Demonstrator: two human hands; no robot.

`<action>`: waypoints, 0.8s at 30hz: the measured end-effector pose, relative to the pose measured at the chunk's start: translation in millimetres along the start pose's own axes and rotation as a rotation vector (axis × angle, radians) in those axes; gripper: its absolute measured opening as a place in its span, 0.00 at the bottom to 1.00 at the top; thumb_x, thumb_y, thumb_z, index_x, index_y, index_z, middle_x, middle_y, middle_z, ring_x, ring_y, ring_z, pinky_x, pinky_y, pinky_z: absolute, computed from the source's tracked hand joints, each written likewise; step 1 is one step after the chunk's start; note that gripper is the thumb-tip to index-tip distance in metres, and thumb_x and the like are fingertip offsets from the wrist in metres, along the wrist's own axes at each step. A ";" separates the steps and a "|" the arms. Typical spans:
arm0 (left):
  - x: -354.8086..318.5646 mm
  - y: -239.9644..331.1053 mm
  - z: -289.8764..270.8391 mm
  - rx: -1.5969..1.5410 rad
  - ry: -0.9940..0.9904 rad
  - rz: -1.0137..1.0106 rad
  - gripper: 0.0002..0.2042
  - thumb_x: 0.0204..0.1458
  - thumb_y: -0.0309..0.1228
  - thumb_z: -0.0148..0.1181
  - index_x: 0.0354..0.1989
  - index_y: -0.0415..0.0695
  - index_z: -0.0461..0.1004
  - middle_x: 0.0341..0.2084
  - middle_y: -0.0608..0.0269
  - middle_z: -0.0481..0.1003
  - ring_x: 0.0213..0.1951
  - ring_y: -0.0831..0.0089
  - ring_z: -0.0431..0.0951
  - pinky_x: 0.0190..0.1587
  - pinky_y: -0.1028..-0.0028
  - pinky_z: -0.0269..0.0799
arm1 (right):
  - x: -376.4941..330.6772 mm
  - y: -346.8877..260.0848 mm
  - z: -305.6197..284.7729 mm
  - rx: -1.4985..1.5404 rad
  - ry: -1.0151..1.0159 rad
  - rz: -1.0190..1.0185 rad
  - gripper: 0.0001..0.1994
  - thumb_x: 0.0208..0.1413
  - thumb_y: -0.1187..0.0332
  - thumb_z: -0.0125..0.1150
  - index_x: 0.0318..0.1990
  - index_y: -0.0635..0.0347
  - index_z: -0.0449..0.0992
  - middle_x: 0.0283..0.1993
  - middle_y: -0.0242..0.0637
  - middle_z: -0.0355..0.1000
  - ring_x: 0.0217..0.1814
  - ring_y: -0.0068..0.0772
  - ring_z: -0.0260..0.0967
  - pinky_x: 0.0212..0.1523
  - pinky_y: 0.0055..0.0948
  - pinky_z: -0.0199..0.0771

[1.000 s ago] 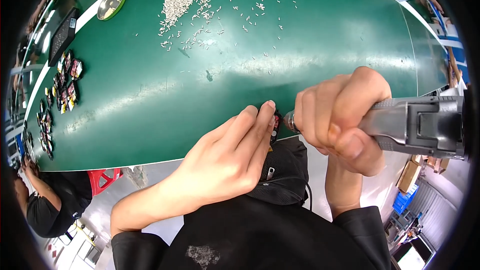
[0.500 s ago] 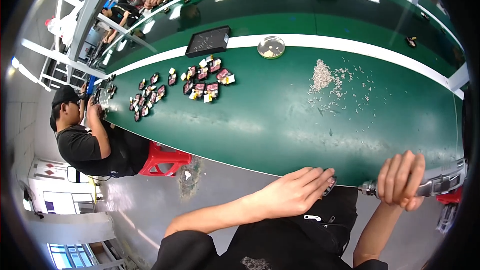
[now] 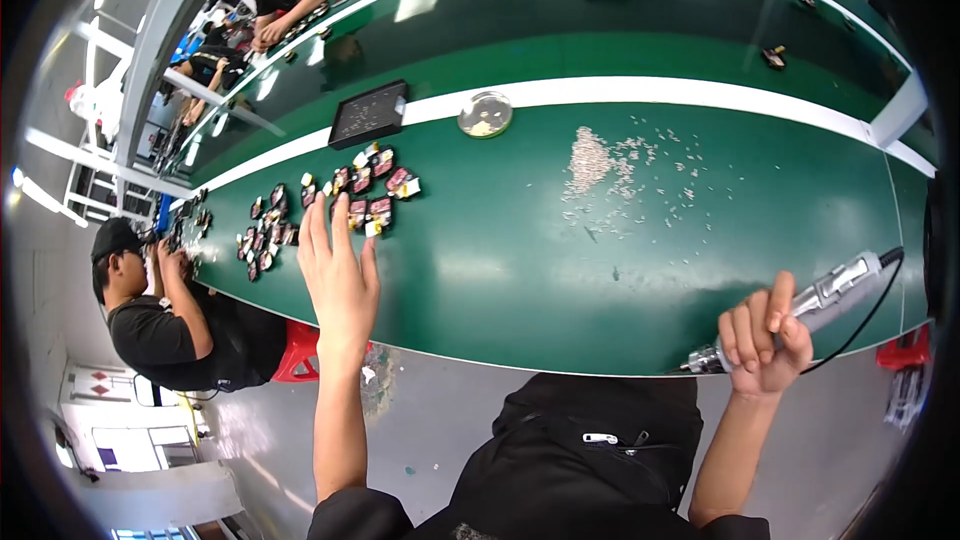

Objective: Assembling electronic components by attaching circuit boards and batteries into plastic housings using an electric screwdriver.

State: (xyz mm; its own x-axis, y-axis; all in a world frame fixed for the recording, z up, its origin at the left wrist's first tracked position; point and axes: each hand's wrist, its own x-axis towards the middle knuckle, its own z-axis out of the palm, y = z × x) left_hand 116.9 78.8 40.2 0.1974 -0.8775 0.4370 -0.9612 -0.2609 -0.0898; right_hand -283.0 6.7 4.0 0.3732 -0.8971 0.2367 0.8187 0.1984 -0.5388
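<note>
My left hand reaches out over the left part of the green bench, fingers stretched and slightly apart. Its fingertips are at the near side of a group of small black-and-red assemblies with white and yellow bits; the fingers cover some of them, and whether they touch is hard to tell. My right hand is closed around a silver electric screwdriver at the bench's front edge. The driver's tip points left, and a black cord trails from its back end.
A loose heap of small screws lies spread over the green bench. Along the far white ledge stand a black tray and a round dish. More assemblies lie farther left, near a seated co-worker.
My left hand has moved from the front edge, where it held a small dark part, leftward and away to the assemblies. The part no longer shows. The screwdriver's back end has swung upward.
</note>
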 end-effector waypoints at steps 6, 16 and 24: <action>23.1 102.6 24.5 -0.492 -0.041 0.208 0.15 0.47 0.20 0.62 0.45 0.39 0.74 0.42 0.53 0.72 0.45 0.57 0.73 0.46 0.66 0.70 | -12.0 12.0 -11.2 0.095 0.153 -0.028 0.07 0.57 0.68 0.50 0.30 0.58 0.63 0.12 0.26 0.53 0.11 0.20 0.52 0.19 0.26 0.59; 63.4 115.9 45.6 -0.221 -0.093 0.572 0.08 0.47 0.20 0.60 0.37 0.37 0.73 0.32 0.60 0.72 0.32 0.63 0.74 0.32 0.67 0.72 | -14.5 8.7 -14.7 0.203 0.188 -0.058 0.06 0.60 0.67 0.48 0.32 0.57 0.62 0.13 0.26 0.54 0.12 0.19 0.52 0.21 0.25 0.59; 70.2 112.1 51.6 -0.390 -0.040 0.631 0.07 0.45 0.17 0.58 0.30 0.35 0.67 0.26 0.55 0.69 0.29 0.61 0.72 0.31 0.67 0.71 | -18.1 9.0 -17.2 0.189 0.154 -0.057 0.06 0.60 0.66 0.48 0.33 0.56 0.64 0.14 0.25 0.54 0.12 0.18 0.52 0.22 0.25 0.60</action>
State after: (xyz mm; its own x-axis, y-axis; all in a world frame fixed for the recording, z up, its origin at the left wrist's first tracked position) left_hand 33.1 -32.9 14.6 -0.4158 -0.8291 0.3738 -0.8911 0.4535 0.0147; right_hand -289.9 17.9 -19.0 0.2648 -0.9557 0.1286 0.9091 0.2029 -0.3637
